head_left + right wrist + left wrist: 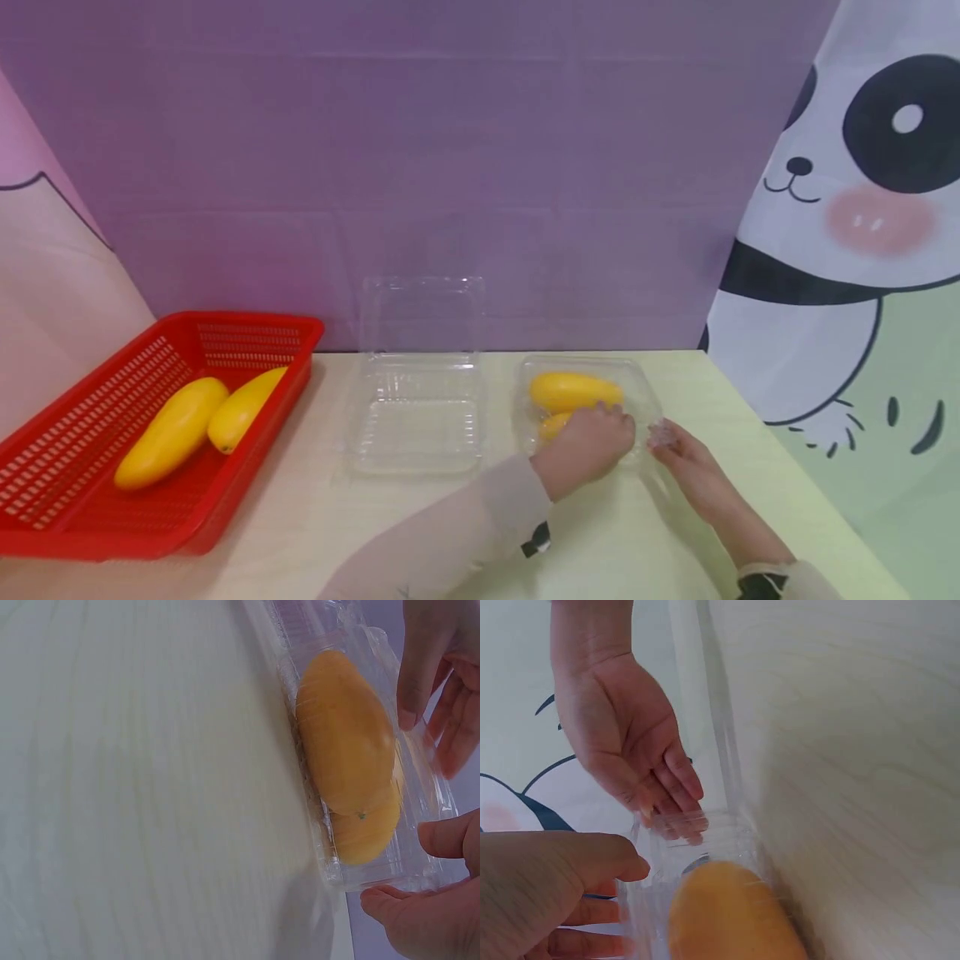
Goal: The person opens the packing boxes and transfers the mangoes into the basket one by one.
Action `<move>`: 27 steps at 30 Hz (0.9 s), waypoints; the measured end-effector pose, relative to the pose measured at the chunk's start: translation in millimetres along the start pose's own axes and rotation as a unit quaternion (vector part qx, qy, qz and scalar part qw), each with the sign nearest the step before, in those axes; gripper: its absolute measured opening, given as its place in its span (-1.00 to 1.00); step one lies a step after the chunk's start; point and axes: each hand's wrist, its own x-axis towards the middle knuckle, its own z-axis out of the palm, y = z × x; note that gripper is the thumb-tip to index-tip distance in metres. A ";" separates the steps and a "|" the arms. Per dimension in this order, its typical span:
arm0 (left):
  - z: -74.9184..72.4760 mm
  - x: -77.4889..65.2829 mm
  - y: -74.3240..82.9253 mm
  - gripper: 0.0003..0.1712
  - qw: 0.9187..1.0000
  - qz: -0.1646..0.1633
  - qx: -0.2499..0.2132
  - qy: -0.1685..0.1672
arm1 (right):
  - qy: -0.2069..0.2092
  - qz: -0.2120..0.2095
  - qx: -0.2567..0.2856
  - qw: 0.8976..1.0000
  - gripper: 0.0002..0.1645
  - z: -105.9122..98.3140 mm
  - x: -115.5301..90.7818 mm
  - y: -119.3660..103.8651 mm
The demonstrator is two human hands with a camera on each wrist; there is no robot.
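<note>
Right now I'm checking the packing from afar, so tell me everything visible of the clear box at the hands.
The clear box looks like thin, shiny plastic, roughly rectangular, with ridged sides. It rests on the pale table, right of a similar open box, and holds two yellow fruits, one behind the other. Clear plastic overlies them; whether it is fastened cannot be told. The left hand touches its edge; the right hand pinches its right end.

Purple backdrop (450,167), pale table (288,500), panda-print wall covering (795,358) right
</note>
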 end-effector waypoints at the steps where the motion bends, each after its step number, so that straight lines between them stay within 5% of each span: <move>1: 0.5 1.1 1.6 -0.69 1.000 -0.001 0.005 0.001 | 0.000 -0.001 -0.001 1.000 -0.41 0.0 0.1 0.0; 11: 9.3 7.3 8.8 -0.81 0.996 -0.010 0.059 0.072 | -0.005 0.015 0.005 1.000 -0.39 -0.8 1.4 -1.2; 27: 9.8 15.0 12.2 -0.87 0.997 -0.028 0.022 0.071 | -0.010 0.020 0.003 1.000 -0.36 0.5 0.5 -1.1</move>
